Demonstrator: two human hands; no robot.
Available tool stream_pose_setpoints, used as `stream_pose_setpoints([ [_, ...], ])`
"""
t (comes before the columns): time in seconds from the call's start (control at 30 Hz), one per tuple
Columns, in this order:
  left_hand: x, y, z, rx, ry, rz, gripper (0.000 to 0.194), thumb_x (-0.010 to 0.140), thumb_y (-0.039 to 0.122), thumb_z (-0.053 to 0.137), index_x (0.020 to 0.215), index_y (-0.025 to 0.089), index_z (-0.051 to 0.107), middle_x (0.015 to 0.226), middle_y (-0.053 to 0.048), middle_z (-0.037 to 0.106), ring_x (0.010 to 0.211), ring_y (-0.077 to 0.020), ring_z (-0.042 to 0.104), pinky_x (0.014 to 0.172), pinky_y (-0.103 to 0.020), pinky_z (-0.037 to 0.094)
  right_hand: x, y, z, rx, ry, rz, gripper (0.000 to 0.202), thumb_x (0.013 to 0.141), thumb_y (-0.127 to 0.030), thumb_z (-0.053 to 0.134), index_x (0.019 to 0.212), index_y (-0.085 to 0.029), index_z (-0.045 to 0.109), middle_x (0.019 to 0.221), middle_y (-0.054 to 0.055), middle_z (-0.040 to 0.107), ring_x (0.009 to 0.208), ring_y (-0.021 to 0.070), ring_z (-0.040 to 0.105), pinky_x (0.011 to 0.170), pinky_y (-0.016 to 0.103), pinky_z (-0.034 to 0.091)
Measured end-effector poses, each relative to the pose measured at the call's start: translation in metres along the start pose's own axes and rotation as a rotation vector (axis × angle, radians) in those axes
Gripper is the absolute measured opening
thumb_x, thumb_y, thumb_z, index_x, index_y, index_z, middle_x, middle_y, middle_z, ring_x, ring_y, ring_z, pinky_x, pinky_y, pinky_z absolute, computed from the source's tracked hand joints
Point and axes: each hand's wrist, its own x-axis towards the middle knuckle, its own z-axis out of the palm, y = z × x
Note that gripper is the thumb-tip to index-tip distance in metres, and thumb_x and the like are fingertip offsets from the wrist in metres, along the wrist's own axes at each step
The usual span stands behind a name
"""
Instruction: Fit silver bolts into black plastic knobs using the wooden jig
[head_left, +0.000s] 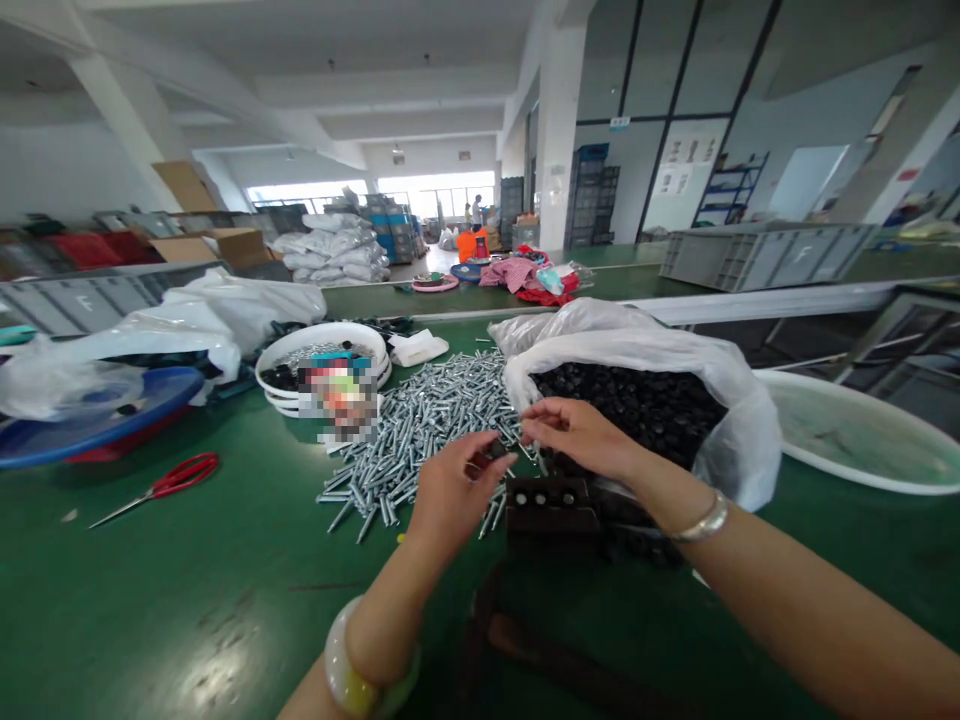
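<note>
My left hand [454, 495] is closed in a pinch on a small black plastic part [495, 449], above the near edge of a pile of silver screws [427, 415]. Close beside it, my right hand [581, 435] has its fingers drawn together; whatever is between them is too small to make out. Below both hands stands a dark block [551, 512] with three round silver ends showing in its top. Right of the pile, an open white plastic bag [739, 420] holds many black parts [637, 400], partly covered by my right hand.
A dark hammer-like tool [555, 655] lies in front of the block. Red-handled scissors [184, 473] rest on the green table [247, 560] at left. Around the pile are stacked white basins [281, 400], a blue tray [161, 400] and a white round tray [870, 480]. Grey crates [765, 258] stand farther back.
</note>
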Motion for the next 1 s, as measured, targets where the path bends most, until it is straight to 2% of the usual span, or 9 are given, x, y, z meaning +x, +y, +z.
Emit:
stream_pose_setpoints([
  [0.07,0.002,-0.022,-0.01,-0.173,0.067,-0.228,0.03,0.068,0.034,0.067,0.09,0.014,0.063,0.071,-0.002,0.065,0.06,-0.0124,0.059,0.056,-0.023,0.047,0.022,0.013,0.006,-0.295,-0.063,-0.029,0.03,0.087,-0.033,0.042,0.098,-0.013,0.062,0.09,0.007,0.069,0.08,0.0164,0.062,0.069,0.025,0.045],
  [0.13,0.0,-0.045,-0.01,-0.394,0.054,-0.45,0.034,0.062,0.036,0.07,0.084,0.012,0.06,0.063,0.0,0.061,0.054,-0.0103,0.056,0.053,-0.021,0.046,0.041,0.022,0.015,-0.435,-0.172,-0.061,0.018,0.077,-0.025,0.056,0.087,-0.016,0.067,0.086,0.006,0.07,0.08,0.019,0.063,0.07,0.026,0.044],
  [0.23,-0.009,-0.071,0.003,-0.548,-0.001,-0.604,0.037,0.056,0.035,0.074,0.077,0.013,0.055,0.057,0.003,0.057,0.049,-0.0089,0.054,0.049,-0.021,0.045,0.061,0.025,0.035,-0.549,-0.292,-0.105,0.019,0.066,-0.015,0.061,0.084,-0.017,0.069,0.088,0.009,0.07,0.086,0.0248,0.063,0.071,0.029,0.044],
  [0.37,-0.018,-0.082,0.022,-0.532,0.013,-0.563,0.034,0.058,0.029,0.074,0.08,0.013,0.055,0.057,0.004,0.055,0.048,-0.0077,0.051,0.046,-0.018,0.041,0.072,0.018,0.057,-0.676,-0.347,-0.109,0.021,0.064,-0.008,0.056,0.081,-0.012,0.068,0.086,0.018,0.069,0.085,0.0306,0.063,0.069,0.034,0.044],
  [0.5,-0.019,-0.081,0.025,-0.416,0.029,-0.436,0.027,0.063,0.026,0.07,0.082,0.014,0.056,0.062,0.003,0.057,0.049,-0.0066,0.049,0.047,-0.018,0.039,0.072,0.017,0.058,-0.663,-0.335,-0.114,0.019,0.062,-0.01,0.056,0.078,-0.012,0.068,0.084,0.017,0.068,0.084,0.0294,0.062,0.07,0.034,0.043],
  [0.63,-0.021,-0.083,0.024,-0.349,0.04,-0.386,0.026,0.066,0.027,0.068,0.084,0.015,0.056,0.069,0.002,0.059,0.049,-0.0065,0.049,0.047,-0.018,0.039,0.069,0.02,0.04,-0.506,-0.259,-0.083,0.015,0.062,-0.016,0.056,0.072,-0.014,0.067,0.074,0.009,0.068,0.072,0.0213,0.061,0.063,0.028,0.042],
  [0.77,-0.021,-0.081,0.024,-0.335,0.012,-0.366,0.026,0.066,0.026,0.068,0.086,0.015,0.056,0.071,0.001,0.06,0.051,-0.0071,0.05,0.048,-0.019,0.041,0.055,0.011,0.024,-0.258,-0.193,-0.044,0.019,0.07,-0.024,0.05,0.076,-0.014,0.066,0.066,0.002,0.066,0.061,0.0135,0.058,0.055,0.021,0.042],
  [0.87,-0.02,-0.075,0.022,-0.319,0.028,-0.321,0.026,0.065,0.025,0.068,0.087,0.015,0.058,0.073,0.001,0.06,0.055,-0.0084,0.051,0.052,-0.02,0.043,0.037,-0.003,0.021,-0.107,-0.165,-0.037,0.025,0.075,-0.031,0.048,0.082,-0.013,0.065,0.068,0.001,0.065,0.061,0.0119,0.057,0.053,0.02,0.042],
  [1.0,-0.021,-0.062,0.018,-0.306,0.007,-0.246,0.026,0.066,0.024,0.069,0.088,0.015,0.059,0.066,0.003,0.057,0.056,-0.0089,0.05,0.054,-0.02,0.041,0.018,-0.02,0.021,0.054,-0.142,0.005,0.02,0.071,-0.031,0.055,0.073,-0.014,0.064,0.059,-0.001,0.061,0.054,0.0105,0.052,0.049,0.02,0.04],
])
